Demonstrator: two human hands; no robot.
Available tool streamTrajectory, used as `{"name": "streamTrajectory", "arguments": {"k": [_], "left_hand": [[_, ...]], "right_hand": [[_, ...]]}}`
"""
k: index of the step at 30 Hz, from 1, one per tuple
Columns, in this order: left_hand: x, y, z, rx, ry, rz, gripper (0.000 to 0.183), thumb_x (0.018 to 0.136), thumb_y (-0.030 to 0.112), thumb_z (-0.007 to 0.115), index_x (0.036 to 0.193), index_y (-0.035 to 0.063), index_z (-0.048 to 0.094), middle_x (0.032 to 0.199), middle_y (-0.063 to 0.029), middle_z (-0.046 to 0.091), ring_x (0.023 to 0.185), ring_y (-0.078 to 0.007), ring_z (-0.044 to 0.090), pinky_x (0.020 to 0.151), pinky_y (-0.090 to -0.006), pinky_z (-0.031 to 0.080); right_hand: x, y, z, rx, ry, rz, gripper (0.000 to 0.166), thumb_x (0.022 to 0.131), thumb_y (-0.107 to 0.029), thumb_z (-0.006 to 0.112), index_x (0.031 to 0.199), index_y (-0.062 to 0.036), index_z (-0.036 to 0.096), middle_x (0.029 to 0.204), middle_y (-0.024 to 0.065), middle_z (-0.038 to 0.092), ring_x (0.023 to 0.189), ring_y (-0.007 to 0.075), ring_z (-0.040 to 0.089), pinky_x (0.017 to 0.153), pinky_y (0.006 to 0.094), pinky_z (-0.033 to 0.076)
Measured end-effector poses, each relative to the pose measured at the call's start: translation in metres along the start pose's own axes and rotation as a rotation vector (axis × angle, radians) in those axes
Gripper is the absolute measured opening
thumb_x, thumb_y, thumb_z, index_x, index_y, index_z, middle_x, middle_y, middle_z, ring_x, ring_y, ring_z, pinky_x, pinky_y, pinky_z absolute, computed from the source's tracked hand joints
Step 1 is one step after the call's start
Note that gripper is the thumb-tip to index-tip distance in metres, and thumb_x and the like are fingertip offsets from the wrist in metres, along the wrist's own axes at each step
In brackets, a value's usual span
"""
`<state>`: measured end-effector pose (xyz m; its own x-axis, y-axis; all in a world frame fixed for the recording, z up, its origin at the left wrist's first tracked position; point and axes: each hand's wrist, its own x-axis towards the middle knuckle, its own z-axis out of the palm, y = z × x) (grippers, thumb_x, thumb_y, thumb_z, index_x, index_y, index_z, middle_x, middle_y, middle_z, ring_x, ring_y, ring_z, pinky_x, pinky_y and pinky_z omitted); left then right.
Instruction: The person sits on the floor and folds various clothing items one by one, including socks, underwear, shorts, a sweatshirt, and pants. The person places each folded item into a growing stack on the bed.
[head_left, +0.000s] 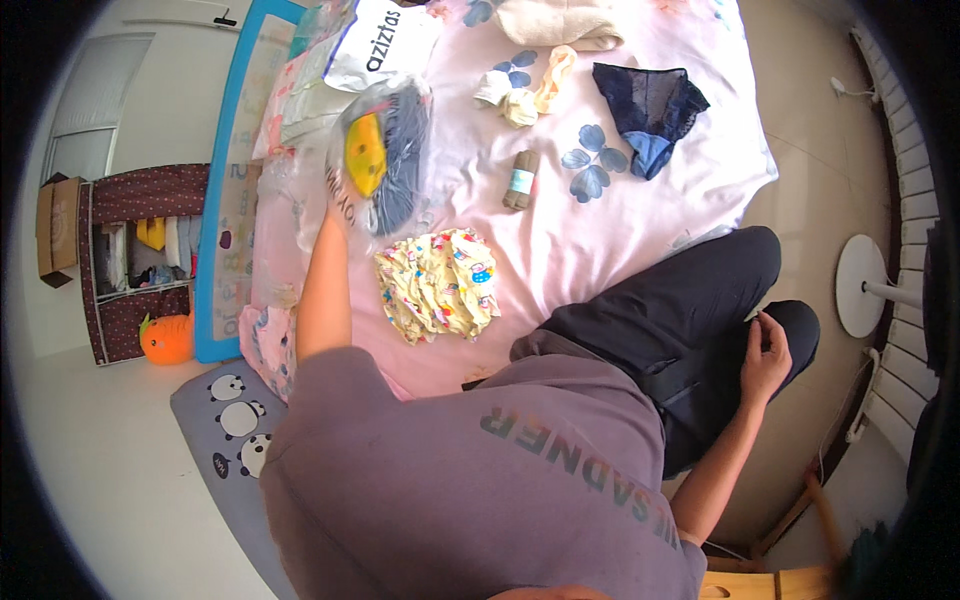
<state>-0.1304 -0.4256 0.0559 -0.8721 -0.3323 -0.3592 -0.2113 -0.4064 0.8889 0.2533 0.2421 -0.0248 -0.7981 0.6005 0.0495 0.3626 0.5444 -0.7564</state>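
Note:
My left hand (336, 204) is mostly covered by a clear plastic bag (307, 214), which it grips from behind. Inside the bag lie a dark folded garment (405, 157) and a yellow piece (364, 155). Nearest to that arm on the bed is a crumpled pale-yellow printed cloth (439, 285), gathered in ruffles. My right hand (766, 358) rests by my knee, its fingers bent and slightly apart. A tiny pale speck shows at its fingertips; what it is I cannot tell.
Across the pink bedsheet (517, 262) lie a rolled olive cloth (520, 180), dark lace underwear (652, 112), small rolled cream cloths (517, 105) and a beige folded cloth (562, 22). A white printed bag (382, 45) lies farther back. A blue-framed panel (225, 187) edges the left side.

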Motion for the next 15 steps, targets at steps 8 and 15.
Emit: {"name": "streamTrajectory", "arguments": {"k": [8,15], "left_hand": [[-0.218,-0.003,0.067,-0.258,-0.578,-0.068,0.03,0.097,0.027,0.054,0.112,0.0035,0.064,0.102,-0.0137,0.071,0.084,-0.029,0.068,0.07,-0.0414,0.058],[-0.27,-0.089,0.157,-0.259,-0.8,-0.305,0.03,0.094,0.023,0.057,0.117,0.003,0.062,0.105,-0.0129,0.07,0.089,-0.0283,0.068,0.073,-0.0409,0.058]], "right_hand": [[-0.001,-0.087,0.027,0.651,-0.289,0.146,0.029,0.095,-0.002,0.066,0.123,0.0002,0.067,0.113,0.0074,0.071,0.103,0.0134,0.065,0.088,0.0261,0.052],[-0.015,-0.164,0.053,1.14,-0.451,-0.125,0.088,0.092,-0.042,0.074,0.156,-0.0013,0.031,0.149,0.0167,0.047,0.136,0.0241,0.046,0.113,0.037,0.035]]}}
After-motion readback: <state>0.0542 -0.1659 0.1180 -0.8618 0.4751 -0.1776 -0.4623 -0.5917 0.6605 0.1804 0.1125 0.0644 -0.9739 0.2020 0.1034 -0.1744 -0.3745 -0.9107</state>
